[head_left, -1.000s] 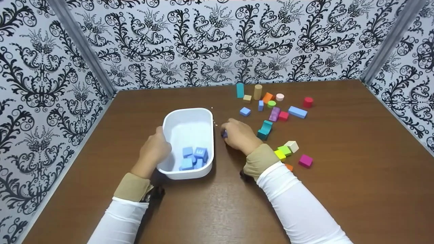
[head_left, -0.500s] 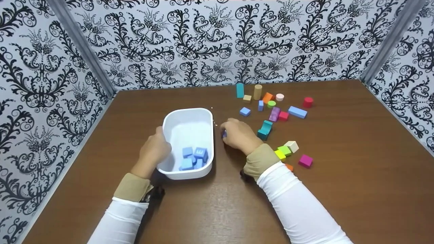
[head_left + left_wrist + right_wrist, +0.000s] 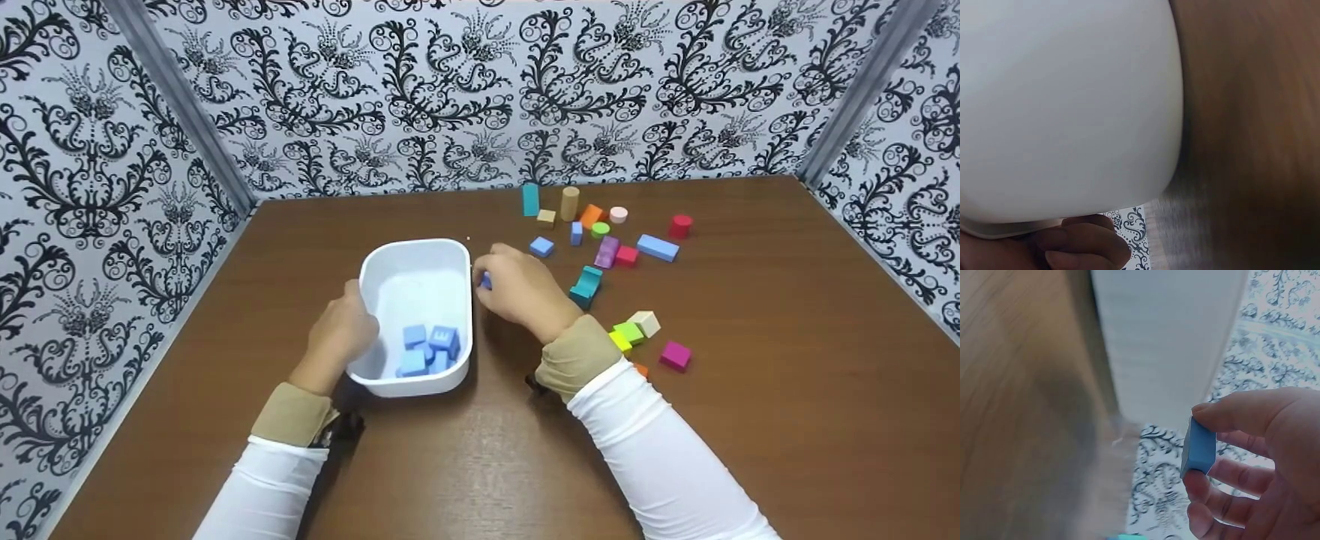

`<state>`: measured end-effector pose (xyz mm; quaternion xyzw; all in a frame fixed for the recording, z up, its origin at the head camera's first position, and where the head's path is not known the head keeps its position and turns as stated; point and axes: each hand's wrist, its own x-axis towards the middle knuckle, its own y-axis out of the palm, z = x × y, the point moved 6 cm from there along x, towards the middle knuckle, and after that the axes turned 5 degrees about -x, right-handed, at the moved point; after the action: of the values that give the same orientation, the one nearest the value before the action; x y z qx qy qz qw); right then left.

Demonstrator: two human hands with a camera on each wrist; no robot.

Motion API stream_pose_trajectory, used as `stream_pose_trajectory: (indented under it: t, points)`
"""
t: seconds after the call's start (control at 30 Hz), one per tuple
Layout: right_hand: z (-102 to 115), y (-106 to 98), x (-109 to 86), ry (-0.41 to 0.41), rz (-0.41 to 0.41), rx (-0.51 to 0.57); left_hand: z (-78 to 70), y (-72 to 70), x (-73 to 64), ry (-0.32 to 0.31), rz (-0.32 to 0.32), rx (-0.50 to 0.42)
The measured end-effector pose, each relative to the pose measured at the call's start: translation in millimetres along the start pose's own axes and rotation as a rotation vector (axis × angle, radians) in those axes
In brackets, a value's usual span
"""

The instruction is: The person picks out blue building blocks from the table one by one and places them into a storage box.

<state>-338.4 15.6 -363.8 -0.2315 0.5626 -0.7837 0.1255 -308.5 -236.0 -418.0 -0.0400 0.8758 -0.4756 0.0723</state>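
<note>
My left hand (image 3: 341,330) grips the left rim of a white plastic tub (image 3: 416,281) on the table. Curled fingers (image 3: 1086,239) show at the tub's edge in the left wrist view. Several blue blocks (image 3: 412,363) lie at the near end inside the tub, one marked with a letter. Just outside the tub's right wall is my right hand (image 3: 523,289). It pinches a small blue block (image 3: 1201,447) between thumb and fingertips, off the table and close to the tub's wall in the right wrist view.
Beyond my right hand, several coloured blocks lie scattered, among them a teal curved block (image 3: 586,286), a long blue block (image 3: 658,247) and a wooden cylinder (image 3: 570,203). Nearer stand a white cube (image 3: 645,324) and a magenta block (image 3: 676,356). Patterned walls (image 3: 480,97) enclose the table (image 3: 465,465).
My right hand has risen slightly and shifted left towards the tub, with the blue block in its fingers. The left hand and the tub have stayed in place.
</note>
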Motion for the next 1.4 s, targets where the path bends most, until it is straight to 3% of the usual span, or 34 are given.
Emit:
stream_pose_trajectory:
  t: [0.4, 0.8, 1.07, 1.2, 1.4]
  points:
    - [47, -20, -10.8, -0.166, -0.083, 0.035, -0.7, -1.2, -0.2, 0.009, -0.012, -0.001]
    - [75, -6, -16.7, -0.333, -0.083, 0.112, -0.7, -0.9, -0.5, 0.014, -0.013, -0.021]
    - [86, 3, -21.9, -0.441, -0.134, 0.175, -0.7, -0.9, 0.4, 0.018, -0.008, -0.011]
    - [86, 13, -21.5, -0.459, -0.128, 0.165, -0.1, -1.1, 0.4, 0.014, -0.002, -0.008]
    - [78, 27, -17.1, -0.412, -0.07, 0.134, -0.2, -1.1, -0.3, 0.001, -0.008, -0.012]
